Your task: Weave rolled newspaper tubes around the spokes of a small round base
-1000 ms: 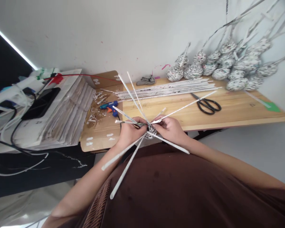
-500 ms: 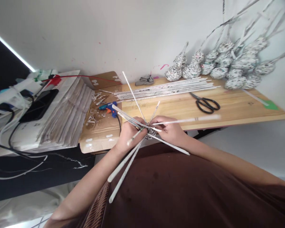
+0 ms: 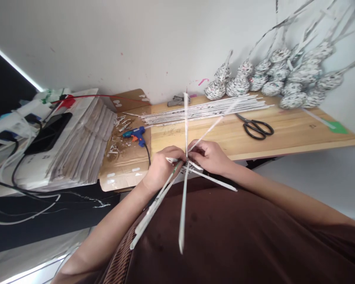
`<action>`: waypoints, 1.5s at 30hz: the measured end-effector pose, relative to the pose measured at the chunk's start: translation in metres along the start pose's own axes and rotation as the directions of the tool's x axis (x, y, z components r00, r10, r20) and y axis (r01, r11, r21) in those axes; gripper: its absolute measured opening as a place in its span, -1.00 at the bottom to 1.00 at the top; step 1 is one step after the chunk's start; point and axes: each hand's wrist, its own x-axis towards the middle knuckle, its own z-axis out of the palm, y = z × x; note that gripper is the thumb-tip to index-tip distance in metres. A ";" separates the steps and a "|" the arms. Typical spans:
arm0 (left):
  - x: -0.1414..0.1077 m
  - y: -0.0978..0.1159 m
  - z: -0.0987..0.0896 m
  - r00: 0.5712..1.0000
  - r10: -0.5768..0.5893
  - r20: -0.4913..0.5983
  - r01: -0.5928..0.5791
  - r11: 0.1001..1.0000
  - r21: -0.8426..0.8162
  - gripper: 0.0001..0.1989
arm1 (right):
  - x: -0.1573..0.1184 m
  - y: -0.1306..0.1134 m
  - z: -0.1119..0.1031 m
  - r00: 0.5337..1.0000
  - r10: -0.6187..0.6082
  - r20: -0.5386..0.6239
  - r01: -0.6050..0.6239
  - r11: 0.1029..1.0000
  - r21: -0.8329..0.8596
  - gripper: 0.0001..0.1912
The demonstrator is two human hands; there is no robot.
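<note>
Between my hands is a small woven paper piece [image 3: 187, 169], mostly covered by fingers, with several rolled paper sticks [image 3: 182, 213] radiating from it. My left hand [image 3: 165, 165] is closed around its left side and the stick bases. Thumb and fingers of my right hand [image 3: 208, 156] pinch at the base of the sticks on the right. One stick points straight up, one slants up to the right, and others hang down over the brown clothing.
A row of paper sticks [image 3: 201, 110] lies at the back of the wooden table [image 3: 177, 138]. Black-handled scissors [image 3: 258, 129] rest right, a blue glue gun [image 3: 135, 135] left. Woven gourd shapes [image 3: 215, 90] stand by the wall. Stacked paper [image 3: 85, 138] and cables are far left.
The sticks have swung round: one now stands upright, one slants up-right, and one points down toward the lap. My right hand has shifted slightly left; both hands keep their hold.
</note>
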 end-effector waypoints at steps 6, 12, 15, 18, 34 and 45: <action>0.003 0.004 -0.005 0.989 0.031 0.145 -0.044 0.995 0.087 -0.78 | -0.002 -0.011 -0.002 0.995 0.095 -0.006 -0.095 0.995 -0.009 -0.94; -0.004 0.004 0.000 0.999 -0.050 0.013 0.049 0.992 0.118 -0.82 | -0.012 -0.013 -0.002 0.998 0.062 0.006 -0.062 0.995 0.081 -0.96; -0.005 0.005 0.004 0.996 -0.086 -0.032 0.091 0.980 0.176 -0.86 | -0.016 -0.012 -0.003 1.000 0.005 0.020 -0.006 0.999 0.039 -0.95; -0.004 0.009 0.007 0.990 -0.123 -0.061 0.132 0.976 0.171 -0.83 | -0.018 -0.013 -0.006 0.995 -0.090 0.050 0.094 0.993 -0.071 -0.91; -0.005 0.008 0.004 0.996 -0.094 0.007 0.093 0.995 0.031 -0.89 | -0.010 -0.020 -0.018 0.892 -0.358 0.274 0.429 0.862 -0.270 -0.62; -0.007 0.011 -0.004 0.994 -0.047 0.103 0.043 0.998 0.046 -0.87 | 0.010 -0.011 -0.018 0.916 -0.193 0.352 0.339 0.843 -0.418 -0.78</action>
